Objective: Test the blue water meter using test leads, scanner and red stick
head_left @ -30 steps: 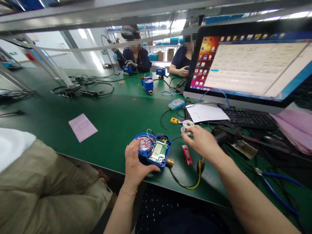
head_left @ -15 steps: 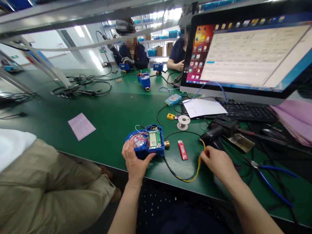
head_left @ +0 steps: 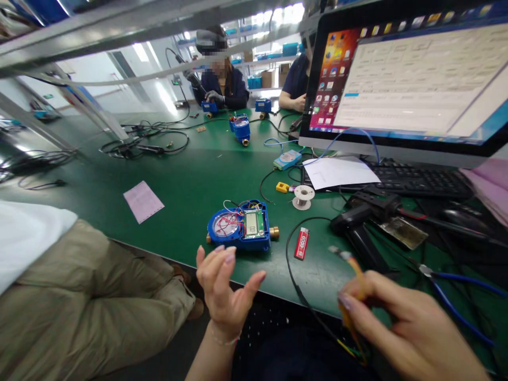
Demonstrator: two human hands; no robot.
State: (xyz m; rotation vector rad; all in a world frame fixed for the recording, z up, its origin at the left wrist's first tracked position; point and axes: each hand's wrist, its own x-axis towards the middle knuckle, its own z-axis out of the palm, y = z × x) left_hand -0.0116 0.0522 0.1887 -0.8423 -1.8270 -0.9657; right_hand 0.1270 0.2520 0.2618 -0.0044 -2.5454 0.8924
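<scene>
A blue water meter (head_left: 254,243) lies uncovered on the green bench, its small display (head_left: 253,223) and circuit board showing. Thin red and white wires cross its round dial, and a brass fitting (head_left: 274,233) sticks out on the right. My left hand (head_left: 224,296) is raised just in front of the meter, fingers spread and holding nothing. Between the thumb and fingers of my right hand (head_left: 405,323) is a yellow wire (head_left: 355,270), its pale tip blurred. A black cable (head_left: 296,283) runs down towards that hand. A red lighter (head_left: 301,243) lies between meter and right hand.
Behind the lighter stands a solder spool (head_left: 304,197). A black handheld scanner (head_left: 361,238) and blue-handled cutters (head_left: 456,301) lie on the right, below the monitor (head_left: 397,95). Pink paper (head_left: 143,202) lies at left. Beside me sits a person in khaki trousers (head_left: 95,301); co-workers sit opposite.
My left hand has let go of the meter and drawn back towards me. My right hand has come nearer, lifting the yellow wire off the bench side.
</scene>
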